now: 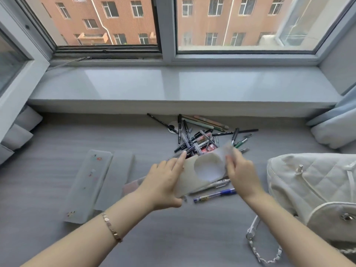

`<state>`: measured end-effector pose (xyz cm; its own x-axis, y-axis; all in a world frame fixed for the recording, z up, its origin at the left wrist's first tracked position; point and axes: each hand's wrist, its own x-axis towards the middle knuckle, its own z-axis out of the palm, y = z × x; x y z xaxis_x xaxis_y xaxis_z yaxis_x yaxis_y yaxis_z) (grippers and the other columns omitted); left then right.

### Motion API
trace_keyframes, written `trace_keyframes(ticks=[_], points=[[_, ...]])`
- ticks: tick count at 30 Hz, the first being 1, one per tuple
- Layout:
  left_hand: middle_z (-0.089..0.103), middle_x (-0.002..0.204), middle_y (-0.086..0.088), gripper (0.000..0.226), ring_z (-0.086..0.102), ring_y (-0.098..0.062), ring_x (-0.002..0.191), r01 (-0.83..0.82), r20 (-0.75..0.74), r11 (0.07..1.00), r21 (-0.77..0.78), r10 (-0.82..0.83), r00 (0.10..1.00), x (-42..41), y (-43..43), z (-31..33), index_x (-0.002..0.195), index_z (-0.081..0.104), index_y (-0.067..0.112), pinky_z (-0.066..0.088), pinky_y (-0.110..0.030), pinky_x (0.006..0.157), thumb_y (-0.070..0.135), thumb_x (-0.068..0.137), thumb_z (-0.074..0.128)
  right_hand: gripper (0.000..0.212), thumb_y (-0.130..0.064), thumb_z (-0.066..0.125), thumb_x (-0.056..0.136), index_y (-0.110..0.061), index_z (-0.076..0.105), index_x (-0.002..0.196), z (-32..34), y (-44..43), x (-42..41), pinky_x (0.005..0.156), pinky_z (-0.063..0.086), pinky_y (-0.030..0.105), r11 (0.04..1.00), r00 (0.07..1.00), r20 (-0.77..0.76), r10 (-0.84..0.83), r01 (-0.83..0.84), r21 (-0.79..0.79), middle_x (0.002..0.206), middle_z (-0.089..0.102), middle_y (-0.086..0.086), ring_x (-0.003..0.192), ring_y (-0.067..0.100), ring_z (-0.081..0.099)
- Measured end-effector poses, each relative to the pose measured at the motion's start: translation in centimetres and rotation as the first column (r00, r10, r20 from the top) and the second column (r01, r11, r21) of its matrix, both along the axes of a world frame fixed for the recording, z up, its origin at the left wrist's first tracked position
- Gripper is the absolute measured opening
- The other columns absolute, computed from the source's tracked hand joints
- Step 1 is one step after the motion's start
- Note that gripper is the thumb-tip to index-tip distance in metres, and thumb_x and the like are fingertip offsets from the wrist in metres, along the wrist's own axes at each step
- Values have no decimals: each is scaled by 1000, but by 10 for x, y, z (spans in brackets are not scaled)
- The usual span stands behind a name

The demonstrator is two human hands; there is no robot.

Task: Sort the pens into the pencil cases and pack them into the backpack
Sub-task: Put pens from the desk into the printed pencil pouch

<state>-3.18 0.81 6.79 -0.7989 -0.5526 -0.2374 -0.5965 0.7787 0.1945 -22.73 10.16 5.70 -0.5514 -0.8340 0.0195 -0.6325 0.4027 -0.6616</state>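
Note:
Both hands hold a white pencil case (200,175) with a round window above the grey table. My left hand (163,185) grips its left end, thumb underneath. My right hand (240,171) pinches its raised flap at the right end. Behind it lies a pile of pens (202,139), mostly black, with pastel ones at the back. A blue pen (215,194) and a white one (219,183) lie just under the case. A translucent pencil case (90,186) lies open to the left. The white quilted backpack (316,189) sits at the right.
A pinkish pouch (133,186) shows under my left hand. The grey window sill (173,85) runs along the back. Cushions (333,130) sit at the far right and others at the far left. The backpack's chain strap (264,253) trails on the table near my right forearm.

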Motion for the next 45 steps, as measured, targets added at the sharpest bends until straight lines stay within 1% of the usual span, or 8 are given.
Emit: trace_keyframes(ticks=[7, 11, 13, 16, 20, 31, 37, 45], points=[[43, 136, 5, 111, 42, -20, 125, -220, 31, 955, 197, 219, 975, 31, -32, -5, 147, 7, 34, 36, -33, 101, 53, 62, 74, 28, -19, 39, 98, -12, 59, 117, 22, -20, -30, 61, 32, 29, 966, 981, 98, -170, 185, -181, 56, 47, -5, 60, 24, 42], [61, 124, 8, 52, 56, -16, 115, -362, -107, 801, 477, 462, 880, 26, -31, -7, 127, 46, 38, 44, -35, 98, 62, 82, 45, 19, -24, 45, 96, -19, 62, 102, 31, -38, -9, 55, 36, 13, 952, 982, 176, -63, 113, -286, 61, 54, 1, 53, 14, 45], [65, 108, 6, 33, 58, -19, 105, -425, -159, 777, 465, 545, 823, 24, -30, -11, 109, 58, 32, 46, -34, 91, 51, 90, 39, 8, -26, 50, 94, -23, 57, 97, 23, -40, -5, 70, 49, 19, 950, 944, 324, -55, 149, -273, 72, 64, 0, 64, 13, 59], [54, 76, 0, 28, 52, -25, 84, -530, -191, 698, 482, 674, 714, 29, -32, -19, 76, 49, 21, 37, -34, 72, 35, 97, 36, 22, -39, 46, 92, -18, 51, 97, -14, -23, -3, 80, 54, 46, 975, 902, 372, -220, 196, 103, 82, 67, 7, 79, 28, 66], [57, 87, -7, 30, 53, -27, 91, -589, -152, 624, 514, 742, 653, 42, -32, -30, 82, 51, 13, 36, -34, 76, 33, 97, 35, 33, -37, 42, 92, -10, 42, 111, -60, 21, 11, 80, 52, 37, 734, 980, 113, -163, 44, 677, 99, 68, 17, 89, 33, 66], [54, 74, -4, 34, 56, -32, 85, -584, -155, 661, 472, 714, 682, 36, -14, -34, 72, 43, 13, 39, -35, 71, 36, 96, 37, 53, -34, 53, 89, 6, 37, 120, -64, -16, 25, 90, 44, 38, 741, 875, 88, -475, 344, 577, 124, 54, 25, 116, 38, 51], [54, 74, -6, 32, 56, -33, 86, -598, -127, 677, 429, 701, 702, 35, 0, -35, 72, 42, 14, 35, -34, 66, 35, 96, 38, 58, -36, 67, 73, -4, 37, 110, -74, -14, 20, 82, 55, 46, 745, 803, 215, -556, 367, 557, 113, 61, 19, 91, 39, 66], [61, 85, -9, 32, 57, -32, 88, -614, -79, 700, 366, 680, 729, 32, 10, -34, 90, 52, 10, 37, -34, 68, 37, 96, 35, 52, -20, 69, 74, -7, 28, 104, -72, -30, 25, 82, 54, 41, 721, 805, 179, -565, 378, 580, 113, 60, 20, 101, 35, 61]])
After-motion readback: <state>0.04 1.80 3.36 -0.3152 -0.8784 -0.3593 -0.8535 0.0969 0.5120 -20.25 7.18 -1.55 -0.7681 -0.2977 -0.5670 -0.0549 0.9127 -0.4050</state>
